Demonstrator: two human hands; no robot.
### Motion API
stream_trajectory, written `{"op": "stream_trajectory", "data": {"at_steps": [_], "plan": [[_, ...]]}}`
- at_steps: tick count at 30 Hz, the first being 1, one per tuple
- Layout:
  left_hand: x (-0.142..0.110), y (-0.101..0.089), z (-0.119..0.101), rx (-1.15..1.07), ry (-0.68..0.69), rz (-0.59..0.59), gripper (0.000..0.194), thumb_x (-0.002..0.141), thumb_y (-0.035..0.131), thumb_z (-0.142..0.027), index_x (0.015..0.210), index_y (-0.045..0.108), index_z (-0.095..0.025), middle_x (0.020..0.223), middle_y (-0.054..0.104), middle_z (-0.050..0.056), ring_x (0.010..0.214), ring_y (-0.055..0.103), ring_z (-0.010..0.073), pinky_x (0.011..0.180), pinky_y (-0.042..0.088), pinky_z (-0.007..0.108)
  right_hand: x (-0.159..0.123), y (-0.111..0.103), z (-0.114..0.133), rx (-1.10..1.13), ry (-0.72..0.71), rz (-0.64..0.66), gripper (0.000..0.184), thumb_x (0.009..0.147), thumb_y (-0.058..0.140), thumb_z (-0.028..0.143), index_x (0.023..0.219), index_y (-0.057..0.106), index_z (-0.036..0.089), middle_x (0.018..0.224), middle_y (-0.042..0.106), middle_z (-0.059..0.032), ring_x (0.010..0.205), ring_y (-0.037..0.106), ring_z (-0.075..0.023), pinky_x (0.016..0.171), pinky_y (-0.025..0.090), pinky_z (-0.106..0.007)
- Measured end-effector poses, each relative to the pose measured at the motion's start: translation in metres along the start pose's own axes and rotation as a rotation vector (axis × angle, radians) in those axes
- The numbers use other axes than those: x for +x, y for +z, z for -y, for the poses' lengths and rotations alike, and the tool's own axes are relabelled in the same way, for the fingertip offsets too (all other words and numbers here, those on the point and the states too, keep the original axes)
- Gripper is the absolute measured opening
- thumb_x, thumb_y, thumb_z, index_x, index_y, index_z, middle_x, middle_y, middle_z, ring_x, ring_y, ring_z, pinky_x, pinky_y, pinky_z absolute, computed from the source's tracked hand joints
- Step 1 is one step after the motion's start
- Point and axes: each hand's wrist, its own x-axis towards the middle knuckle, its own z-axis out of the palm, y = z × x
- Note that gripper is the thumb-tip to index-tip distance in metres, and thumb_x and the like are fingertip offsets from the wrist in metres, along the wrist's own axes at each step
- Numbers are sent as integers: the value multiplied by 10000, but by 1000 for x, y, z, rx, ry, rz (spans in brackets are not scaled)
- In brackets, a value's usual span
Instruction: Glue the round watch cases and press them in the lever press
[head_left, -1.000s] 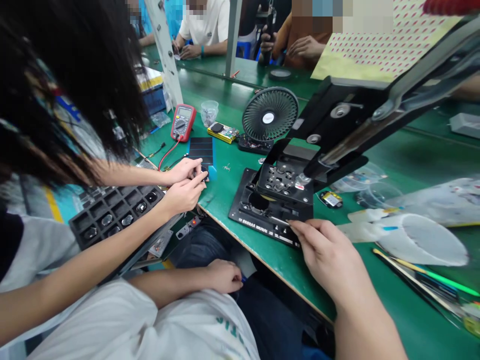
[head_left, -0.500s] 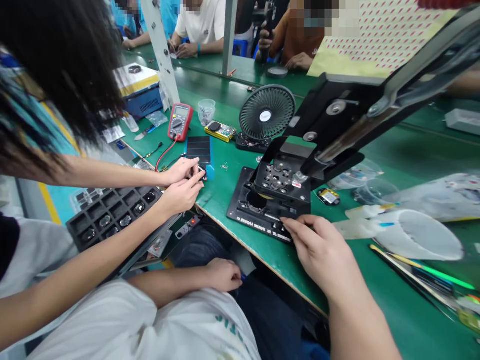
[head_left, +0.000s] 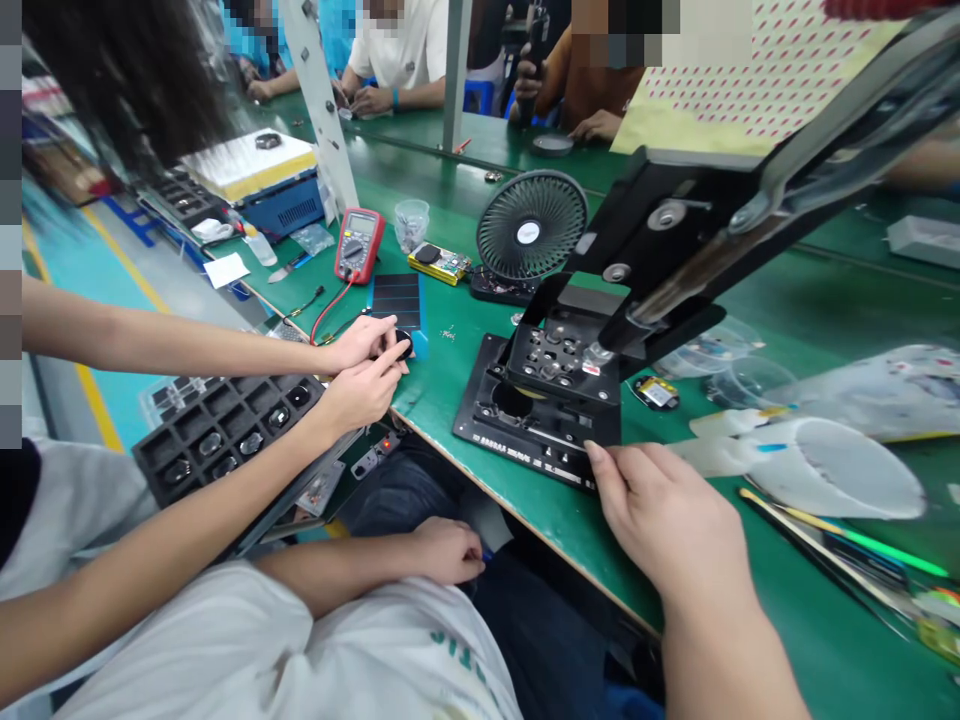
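Electronics workshop, green workbench (head_left: 795,560), red multimeter (head_left: 359,245)

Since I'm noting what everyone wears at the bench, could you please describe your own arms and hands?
The left hand and right hand are both bare, with no gloves. No ring, watch or bracelet shows, and no sleeve covers either visible forearm. The white shirt has green lettering.

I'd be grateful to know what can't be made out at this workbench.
All in the head view:
- Right hand: curled fingers, hidden behind its back.
- Left hand: whatever its palm holds, hidden by its fingers.
- Dark round part: partly covered by the co-worker's fingers.
- Multimeter: reading too small.
- Press base: lettering blurred.
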Motion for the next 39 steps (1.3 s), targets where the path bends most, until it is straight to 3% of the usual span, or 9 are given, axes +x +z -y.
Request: {"op": "stream_trajectory", "data": {"at_steps": [17,26,31,35,37,39], "plan": [[3,8,4,38,25,-20,579,1024,217,-388,1073,773,-232,960,734,-109,1074,768,106,860,516,274,-1,2,2,63,9,-8,414,1140,552,373,793,680,188,722,661,-34,658,645,-179,574,412,-313],[2,5,3,36,15,-1,504,1030,276,-386,1090,762,-270,1014,763,-114,1074,767,110,891,566,274,2,1,4,88,27,-18,467,1157,500,417,804,694,181,725,663,-37,630,641,-169,563,421,-303],[2,0,4,-16,6,8,401,1033,372,-388,1031,763,-298,1012,777,-88,1062,781,129,923,602,231,3,0,5,97,30,-14,472,1157,497,412,799,695,176,731,667,-35,627,648,-166,566,435,-298],[0,0,-6,-79,15,-18,349,1024,418,-388,950,742,-283,944,753,-58,1021,787,151,948,638,269,2,0,5,89,36,-13,507,1168,459,427,796,699,179,722,657,-29,622,650,-169,558,438,-298],[-4,-9,-14,-124,23,-53,322,1008,447,-399,894,727,-288,876,734,-41,956,787,155,931,656,274,2,0,5,86,32,-13,524,1171,443,432,789,696,179,721,655,-30,614,646,-169,555,438,-299],[-10,-36,-17,-184,33,-122,329,1002,446,-434,884,727,-310,841,720,-28,926,780,150,920,660,260,2,1,6,84,30,-17,521,1171,445,429,790,695,177,725,659,-32,615,648,-171,559,442,-299]]}}
